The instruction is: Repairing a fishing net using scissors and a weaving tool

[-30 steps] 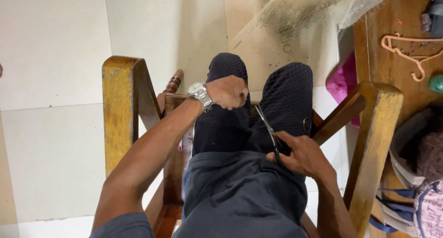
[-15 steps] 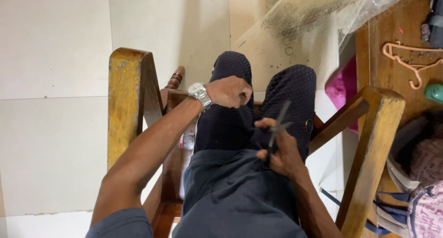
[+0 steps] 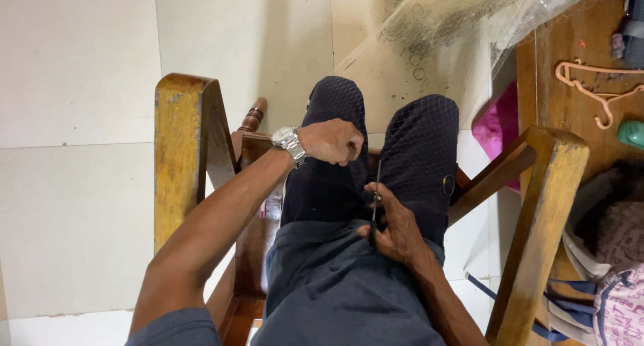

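Since half a second ago, right hand (image 3: 396, 228) has dropped lower on the lap and turned the scissors (image 3: 376, 198) from a tilt to nearly straight up the gap between the knees; left hand (image 3: 333, 141) has barely shifted.

Head view: person seated in a wooden armchair (image 3: 181, 151), seen from above. Fine mesh netting (image 3: 416, 138) is draped over both dark-trousered knees and runs up toward the top right corner, where it bunches over a wooden table (image 3: 557, 97).

Left hand: fist closed, fingers pressed together, resting on the left knee; it appears to grip the netting, though the held strand cannot be made out. Silver wristwatch (image 3: 290, 143) on that wrist.

Right hand: fingers curled round the scissor handles, which are mostly hidden under the hand. Blades project forward from the fingers, lying along the netting between the knees, tips short of the left fist. Whether the blades are parted cannot be told.

Containers: a patterned bag (image 3: 620, 306) sits at the right edge, beside the chair's right armrest; contents not visible. Pink hanger (image 3: 597, 91) lies on the table.
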